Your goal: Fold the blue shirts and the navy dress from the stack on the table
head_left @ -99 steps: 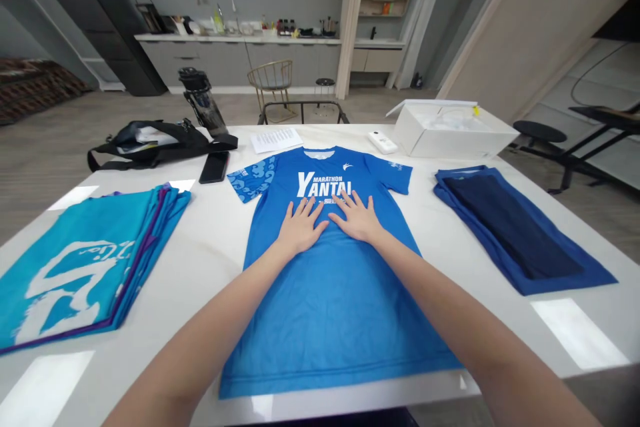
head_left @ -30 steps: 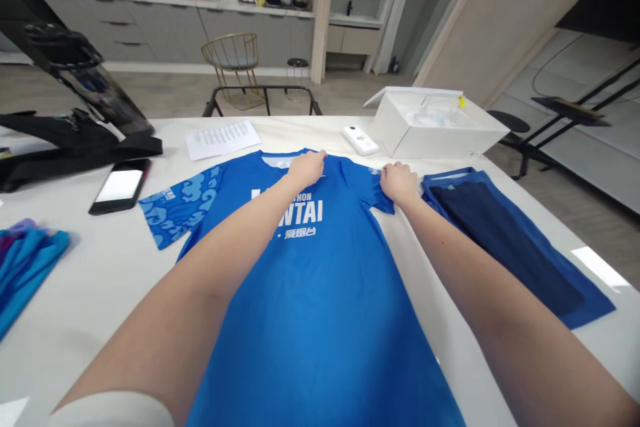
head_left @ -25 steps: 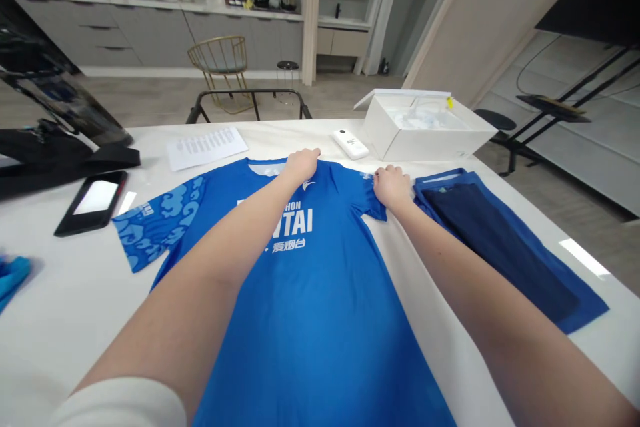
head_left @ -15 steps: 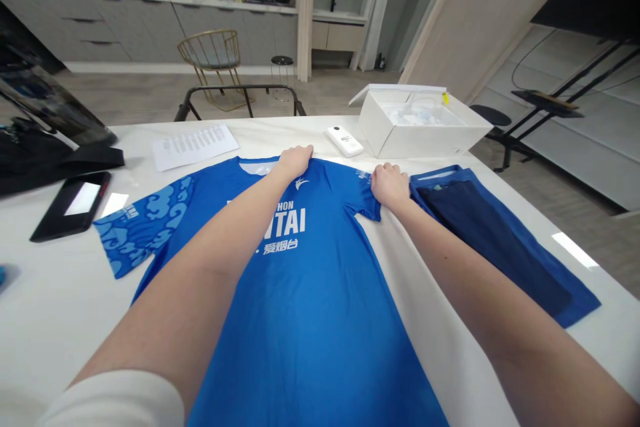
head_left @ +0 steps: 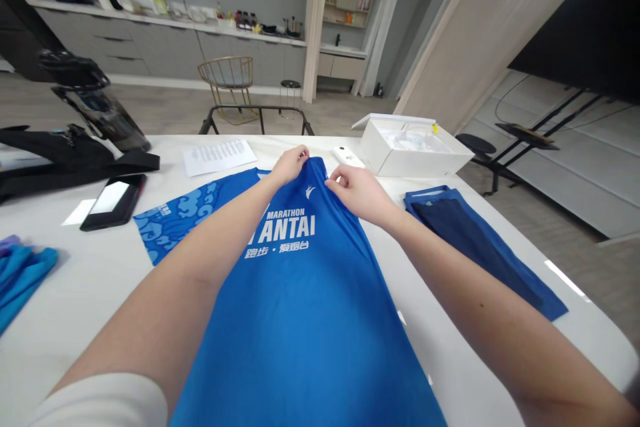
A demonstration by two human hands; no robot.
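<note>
A white table [head_left: 90,293] fills the view. A blue shirt [head_left: 305,307] lies face up along its middle, its right side folded in. Folded dark blue clothes [head_left: 480,247] lie to its right, and a teal pile [head_left: 20,273] sits at the left edge. Beyond are a white box [head_left: 415,153], a black bag [head_left: 65,157], a sheet of paper [head_left: 219,155] and a phone [head_left: 113,201]. The left hand [head_left: 289,163] pinches the shirt's collar edge. The right hand [head_left: 357,192], just beside it, grips the folded shoulder fabric.
</note>
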